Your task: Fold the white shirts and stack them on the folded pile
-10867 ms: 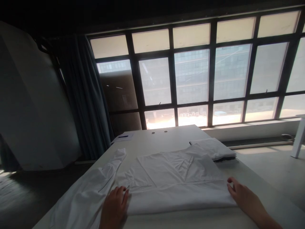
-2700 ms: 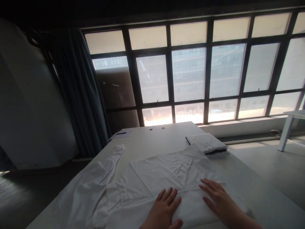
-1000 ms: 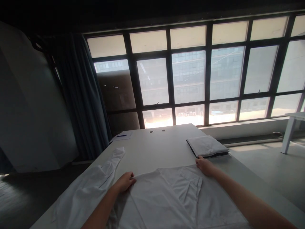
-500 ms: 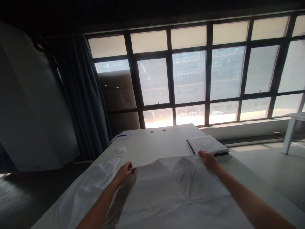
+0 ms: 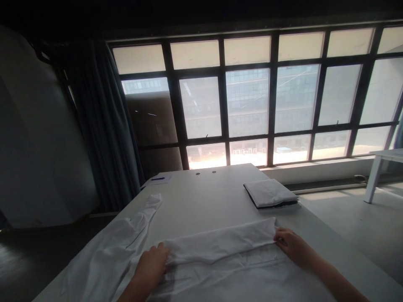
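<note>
A white fabric garment (image 5: 233, 268) lies at the near middle of the smooth white table (image 5: 201, 201), its far edge doubled over in a band running left to right. The left hand (image 5: 155, 261) has its fingers curled closed on the band's left end; its thumb is hidden. The right hand (image 5: 291, 246) pinches the band's right end between thumb and bent fingers. Just left lies a second, rumpled white garment (image 5: 103, 251). Farther right, apart from the hands, sits a flat folded stack of white and black cloth (image 5: 269, 193). At the far left, a dark blue pen (image 5: 158, 179) rests on white paper (image 5: 164, 181).
</note>
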The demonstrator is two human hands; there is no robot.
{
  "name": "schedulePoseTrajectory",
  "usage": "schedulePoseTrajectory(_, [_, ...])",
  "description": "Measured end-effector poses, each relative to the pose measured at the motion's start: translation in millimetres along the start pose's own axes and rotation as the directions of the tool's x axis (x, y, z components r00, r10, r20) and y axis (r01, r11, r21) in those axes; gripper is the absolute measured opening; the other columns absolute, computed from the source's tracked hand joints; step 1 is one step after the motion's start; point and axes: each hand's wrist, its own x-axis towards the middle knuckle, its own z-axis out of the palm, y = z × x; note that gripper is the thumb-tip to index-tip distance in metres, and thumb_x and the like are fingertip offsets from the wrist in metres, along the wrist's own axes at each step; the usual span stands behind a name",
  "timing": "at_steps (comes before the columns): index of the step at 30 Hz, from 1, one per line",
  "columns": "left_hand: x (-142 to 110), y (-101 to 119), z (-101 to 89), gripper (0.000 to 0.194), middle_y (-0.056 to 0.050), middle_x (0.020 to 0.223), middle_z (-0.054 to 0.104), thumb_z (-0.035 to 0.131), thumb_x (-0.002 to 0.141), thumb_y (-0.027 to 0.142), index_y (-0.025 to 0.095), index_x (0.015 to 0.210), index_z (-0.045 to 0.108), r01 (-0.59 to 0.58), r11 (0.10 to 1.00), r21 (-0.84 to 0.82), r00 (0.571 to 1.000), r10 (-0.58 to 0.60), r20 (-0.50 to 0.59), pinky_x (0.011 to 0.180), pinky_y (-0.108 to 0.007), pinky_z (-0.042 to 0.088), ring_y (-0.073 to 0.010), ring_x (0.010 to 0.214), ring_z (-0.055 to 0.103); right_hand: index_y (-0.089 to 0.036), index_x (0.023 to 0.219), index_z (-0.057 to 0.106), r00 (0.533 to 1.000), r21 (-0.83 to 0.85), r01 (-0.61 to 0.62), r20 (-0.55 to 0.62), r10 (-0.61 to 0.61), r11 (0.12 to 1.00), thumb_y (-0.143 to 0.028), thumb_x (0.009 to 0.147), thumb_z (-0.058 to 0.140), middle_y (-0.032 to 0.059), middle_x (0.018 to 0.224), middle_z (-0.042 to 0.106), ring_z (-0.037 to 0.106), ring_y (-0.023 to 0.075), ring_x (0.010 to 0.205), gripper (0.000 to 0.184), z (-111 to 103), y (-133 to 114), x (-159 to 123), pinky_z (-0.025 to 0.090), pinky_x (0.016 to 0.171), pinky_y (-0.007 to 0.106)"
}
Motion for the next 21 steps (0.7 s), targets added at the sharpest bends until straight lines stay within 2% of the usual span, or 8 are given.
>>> schedulePoseTrajectory(2, [-4,25,-3.3,0.038,-0.009,0.119,0.067,0.072,0.073,0.025,0.024,0.110,0.069,-0.052,0.998,0.038,0.998,0.054,-0.030,0.096,-0.045,0.046,-0.0327,0.113,0.060,-0.021,0.090,0.072,0.999,0.059,0.010,-0.037,-0.008,0.998,-0.038,0.086,0.055,0.0082,0.102,0.070,0.064,0.0245,0.098,0.024,5,-1,-3,0.048,0.092,0.033])
schedulePoseTrajectory(3, [-4,39,-4.4,0.037,-0.007,0.120,0.066,0.072,0.075,0.029,0.027,0.112,0.069,-0.122,0.993,-0.004,0.991,0.122,-0.057,0.099,-0.044,0.045,-0.0312,0.116,0.058,-0.020,0.090,0.072,0.999,0.093,0.017,-0.050,-0.013,0.996,-0.041,0.088,0.055,0.0084,0.101,0.069,0.064,0.0245,0.096,0.027,7,-1,-4,0.049,0.091,0.033])
schedulePoseTrajectory(5, [-4,67,-3.4,0.032,-0.005,0.121,0.066,0.071,0.080,0.033,0.030,0.112,0.068,-0.303,0.938,-0.170,0.951,0.285,-0.121,0.103,-0.042,0.043,-0.0281,0.117,0.057,-0.020,0.091,0.072,0.997,0.152,0.030,-0.081,-0.017,0.988,-0.043,0.092,0.051,0.0087,0.099,0.069,0.064,0.0239,0.092,0.031,12,1,-4,0.050,0.087,0.032])
schedulePoseTrajectory(7, [0,91,3.2,0.031,-0.004,0.125,0.065,0.073,0.080,0.033,0.031,0.110,0.066,-0.434,0.845,-0.313,0.900,0.392,-0.190,0.107,-0.041,0.041,-0.0262,0.118,0.056,-0.020,0.095,0.071,0.990,0.175,0.042,-0.139,-0.018,0.984,-0.040,0.093,0.046,0.0090,0.102,0.068,0.064,0.0231,0.092,0.032,17,7,-2,0.050,0.088,0.033])
schedulePoseTrajectory(10, [7,114,20.6,0.025,-0.005,0.129,0.063,0.072,0.082,0.030,0.029,0.106,0.066,-0.502,0.758,-0.417,0.863,0.411,-0.293,0.110,-0.042,0.040,-0.0260,0.120,0.056,-0.020,0.104,0.069,0.965,0.149,0.037,-0.262,0.004,0.988,-0.033,0.092,0.041,0.0099,0.107,0.064,0.064,0.0226,0.098,0.033,24,18,0,0.049,0.094,0.035])
schedulePoseTrajectory(14, [17,121,41.1,0.009,-0.005,0.123,0.067,0.064,0.090,0.026,0.027,0.098,0.068,-0.554,0.700,-0.451,0.828,0.405,-0.389,0.107,-0.039,0.045,-0.0234,0.117,0.061,-0.019,0.108,0.064,0.929,0.095,0.001,-0.368,0.034,0.995,-0.029,0.092,0.038,0.0118,0.110,0.060,0.062,0.0235,0.102,0.033,31,28,1,0.049,0.097,0.038])
schedulePoseTrajectory(17, [20,120,47.0,0.011,-0.004,0.119,0.071,0.059,0.095,0.022,0.026,0.091,0.068,-0.588,0.690,-0.423,0.800,0.417,-0.432,0.105,-0.038,0.048,-0.0220,0.116,0.063,-0.019,0.106,0.063,0.928,0.063,0.001,-0.372,0.022,0.998,-0.026,0.091,0.037,0.0115,0.108,0.060,0.062,0.0229,0.100,0.031,32,33,0,0.049,0.096,0.037])
schedulePoseTrajectory(21, [19,118,46.0,0.009,-0.004,0.123,0.070,0.060,0.096,0.022,0.025,0.094,0.068,-0.622,0.694,-0.362,0.767,0.449,-0.458,0.111,-0.043,0.047,-0.0224,0.121,0.063,-0.020,0.103,0.062,0.935,0.006,-0.048,-0.352,0.047,0.999,-0.022,0.087,0.036,0.0099,0.107,0.059,0.062,0.0209,0.095,0.031,29,36,-2,0.049,0.093,0.034])
